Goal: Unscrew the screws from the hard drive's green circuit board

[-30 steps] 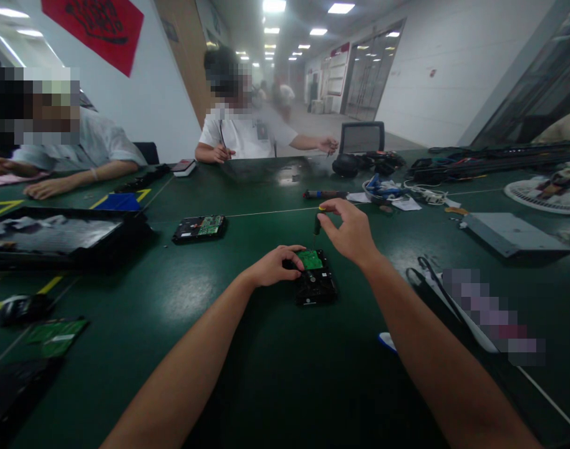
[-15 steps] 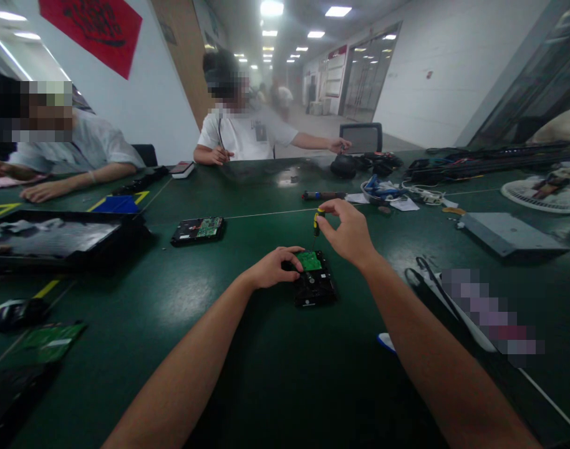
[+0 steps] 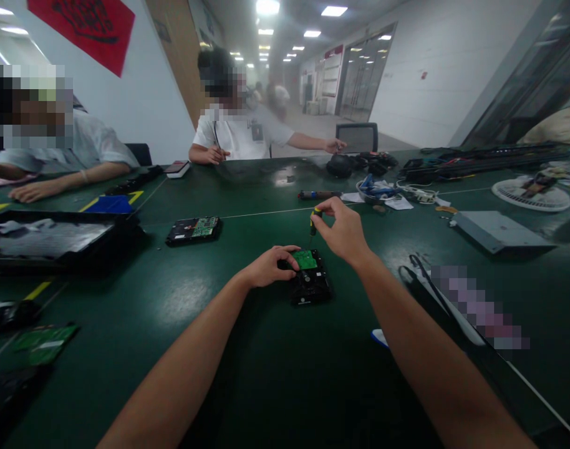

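Note:
A black hard drive (image 3: 309, 284) with a green circuit board on top lies in the middle of the dark green table (image 3: 275, 374). My left hand (image 3: 267, 266) rests on its left edge, fingers curled against the board. My right hand (image 3: 343, 232) pinches the top of a small yellow-and-black screwdriver (image 3: 313, 222), which stands upright with its tip at the far edge of the drive.
A second hard drive (image 3: 194, 229) lies to the left, beyond it a black tray (image 3: 55, 240). Loose circuit boards (image 3: 44, 343) sit near left. A grey metal box (image 3: 497, 231), cables and a fan grille lie right. Two other people sit across and at the left.
The view has drifted a little; my hands and the drive sit slightly further left in the picture. My right hand has kept turning the screwdriver in place.

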A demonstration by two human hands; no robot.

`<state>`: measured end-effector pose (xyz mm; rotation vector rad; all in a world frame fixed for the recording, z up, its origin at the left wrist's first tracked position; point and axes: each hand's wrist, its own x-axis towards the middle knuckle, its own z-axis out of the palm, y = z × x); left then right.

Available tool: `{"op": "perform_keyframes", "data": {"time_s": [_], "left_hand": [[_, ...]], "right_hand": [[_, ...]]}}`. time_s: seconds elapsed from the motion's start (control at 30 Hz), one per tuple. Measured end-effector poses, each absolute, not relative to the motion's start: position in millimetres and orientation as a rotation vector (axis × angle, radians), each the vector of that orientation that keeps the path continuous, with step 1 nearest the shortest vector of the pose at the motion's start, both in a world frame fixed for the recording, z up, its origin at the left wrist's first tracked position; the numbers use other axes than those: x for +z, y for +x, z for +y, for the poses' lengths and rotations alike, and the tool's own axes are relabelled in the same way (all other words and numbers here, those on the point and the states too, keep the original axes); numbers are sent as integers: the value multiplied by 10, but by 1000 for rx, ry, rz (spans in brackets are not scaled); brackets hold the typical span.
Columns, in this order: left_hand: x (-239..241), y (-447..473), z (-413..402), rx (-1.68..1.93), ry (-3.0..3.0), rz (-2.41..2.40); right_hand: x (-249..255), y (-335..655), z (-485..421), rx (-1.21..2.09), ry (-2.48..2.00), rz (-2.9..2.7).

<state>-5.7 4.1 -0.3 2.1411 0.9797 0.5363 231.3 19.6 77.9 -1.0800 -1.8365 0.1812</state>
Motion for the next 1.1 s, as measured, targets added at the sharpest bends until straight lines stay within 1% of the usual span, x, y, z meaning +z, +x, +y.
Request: {"op": "perform_keyframes", "data": {"time_s": [0.4,0.67,0.87,1.1], "left_hand": [[58,-37,12,545,2153,988],[16,-40,25,553,2161,990],[-13,-9,29,572,2162,1025],[-15,13,34,575,2174,1041]], "right_hand": [[788,2318,196,171,-1077,-1857],[814,2308,175,113,-1047,-1880],[793,2302,174,214,-1080,-1861],[778,2301,178,149,-1065,-1877]]}}
